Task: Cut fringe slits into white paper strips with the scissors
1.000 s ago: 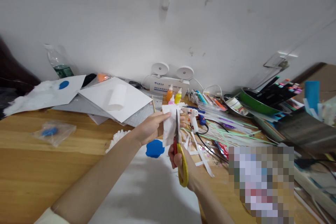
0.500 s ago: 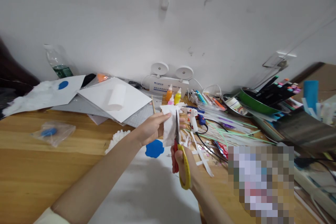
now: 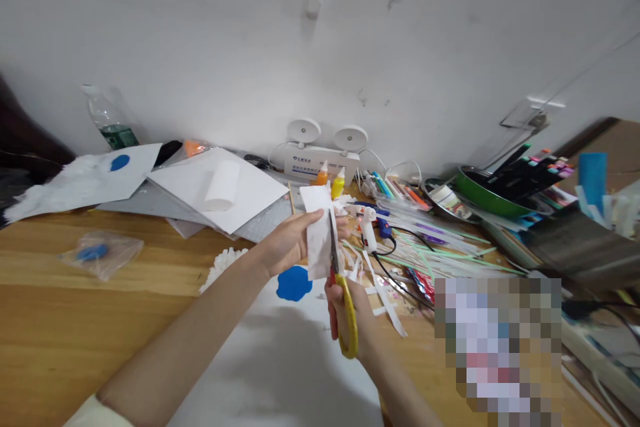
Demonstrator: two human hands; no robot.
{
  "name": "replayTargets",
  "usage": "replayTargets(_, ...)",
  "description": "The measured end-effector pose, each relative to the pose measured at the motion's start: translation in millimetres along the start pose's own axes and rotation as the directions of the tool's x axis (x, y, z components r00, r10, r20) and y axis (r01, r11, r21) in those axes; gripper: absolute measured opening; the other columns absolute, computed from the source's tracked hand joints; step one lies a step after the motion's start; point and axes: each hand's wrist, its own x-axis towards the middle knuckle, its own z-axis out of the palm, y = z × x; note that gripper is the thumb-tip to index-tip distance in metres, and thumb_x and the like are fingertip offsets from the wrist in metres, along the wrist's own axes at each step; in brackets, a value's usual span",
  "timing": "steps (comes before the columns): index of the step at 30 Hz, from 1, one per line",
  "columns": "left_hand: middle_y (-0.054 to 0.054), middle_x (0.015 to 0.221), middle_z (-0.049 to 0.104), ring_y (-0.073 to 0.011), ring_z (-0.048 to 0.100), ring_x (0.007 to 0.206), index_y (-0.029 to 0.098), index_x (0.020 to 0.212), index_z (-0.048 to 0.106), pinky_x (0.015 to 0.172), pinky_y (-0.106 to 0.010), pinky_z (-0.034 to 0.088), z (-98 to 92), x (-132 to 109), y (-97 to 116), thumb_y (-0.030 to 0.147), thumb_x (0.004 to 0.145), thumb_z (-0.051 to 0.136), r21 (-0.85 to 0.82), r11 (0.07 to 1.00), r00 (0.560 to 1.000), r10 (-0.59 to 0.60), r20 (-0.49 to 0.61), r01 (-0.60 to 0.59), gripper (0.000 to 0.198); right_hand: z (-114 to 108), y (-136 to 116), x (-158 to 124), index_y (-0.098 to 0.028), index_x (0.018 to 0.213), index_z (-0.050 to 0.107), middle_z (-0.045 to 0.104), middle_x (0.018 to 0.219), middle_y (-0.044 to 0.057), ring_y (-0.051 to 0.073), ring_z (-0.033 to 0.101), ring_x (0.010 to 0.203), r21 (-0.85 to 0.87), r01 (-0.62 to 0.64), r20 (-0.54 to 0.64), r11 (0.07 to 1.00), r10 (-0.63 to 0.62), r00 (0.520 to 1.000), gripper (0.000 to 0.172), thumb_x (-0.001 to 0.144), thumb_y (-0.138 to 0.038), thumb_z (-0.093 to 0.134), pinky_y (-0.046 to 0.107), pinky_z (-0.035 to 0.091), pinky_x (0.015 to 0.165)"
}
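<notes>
My left hand pinches a folded piece of white paper and holds it upright above the wooden table. My right hand grips yellow-and-red scissors by the handles, fingers through the loops. The blades point up and run along the paper's right edge, closed or almost closed on it. A large white sheet lies under both hands, with a blue cut-out shape on it. Thin white paper strips lie just right of the scissors.
A glue gun with a black cord, small paint bottles, markers and straws crowd the right. White sheets and a paper roll sit behind; a water bottle and a plastic bag on the left. A green bowl is far right.
The paper has shifted slightly up and left in my left hand, and the scissors blades have moved further up along it. My right hand stays on the handles.
</notes>
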Motion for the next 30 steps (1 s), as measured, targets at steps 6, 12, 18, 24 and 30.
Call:
replayTargets(6, -0.018, 0.105, 0.063, -0.0221, 0.062, 0.092, 0.003, 0.118, 0.048, 0.088, -0.036, 0.043, 0.0, 3, 0, 0.018, 0.086, 0.034, -0.056, 0.995, 0.995, 0.073, -0.068, -0.077, 0.037, -1, 6, 0, -0.019, 0.066, 0.04, 0.034, 0.039, -0.01, 0.004, 0.032, 0.026, 0.063, 0.063, 0.142, 0.996, -0.071, 0.987, 0.049, 0.07, -0.067, 0.047, 0.013, 0.023, 0.026)
replayTargets(12, -0.02, 0.103, 0.063, -0.0212, 0.063, 0.087, 0.0, 0.112, 0.052, 0.079, -0.032, 0.047, -4.3, 2, 3, 0.02, 0.087, 0.033, -0.005, 0.999, 0.999, 0.036, -0.037, -0.036, 0.036, -4, 1, -1, -0.019, 0.072, 0.04, 0.035, 0.046, -0.009, 0.004, 0.031, 0.031, 0.117, 0.131, 0.237, 0.984, -0.156, 0.959, 0.053, 0.07, -0.072, 0.038, 0.016, 0.024, 0.029)
replayTargets(18, -0.017, 0.094, 0.067, -0.0196, 0.065, 0.079, 0.003, 0.113, 0.053, 0.071, -0.029, 0.048, -7.9, 1, 2, 0.02, 0.086, 0.037, 0.037, 0.999, 1.0, -0.012, 0.028, 0.011, 0.036, -9, -19, -7, -0.019, 0.082, 0.04, 0.038, 0.065, -0.004, 0.008, 0.032, 0.049, 0.001, 0.161, 0.309, 0.987, -0.154, 0.939, 0.053, 0.073, -0.071, 0.034, 0.02, 0.032, 0.044)
replayTargets(24, -0.016, 0.098, 0.066, -0.021, 0.063, 0.088, 0.007, 0.115, 0.053, 0.079, -0.033, 0.046, -7.8, 1, 1, 0.021, 0.085, 0.04, 0.059, 0.998, 0.999, 0.034, 0.036, -0.036, 0.036, -8, -31, -9, -0.02, 0.082, 0.04, 0.039, 0.068, -0.002, 0.01, 0.03, 0.051, -0.05, 0.206, 0.29, 0.977, -0.183, 0.939, 0.052, 0.075, -0.07, 0.03, 0.023, 0.031, 0.046)
replayTargets(30, -0.016, 0.097, 0.066, -0.0212, 0.063, 0.087, 0.006, 0.112, 0.055, 0.08, -0.034, 0.046, -8.8, 2, 1, 0.014, 0.083, 0.04, 0.1, 0.991, 0.996, 0.087, 0.013, -0.088, 0.033, -11, -17, -2, -0.019, 0.078, 0.04, 0.037, 0.06, -0.005, 0.007, 0.031, 0.045, -0.005, 0.138, 0.262, 0.99, -0.132, 0.956, 0.052, 0.07, -0.071, 0.038, 0.02, 0.03, 0.039)
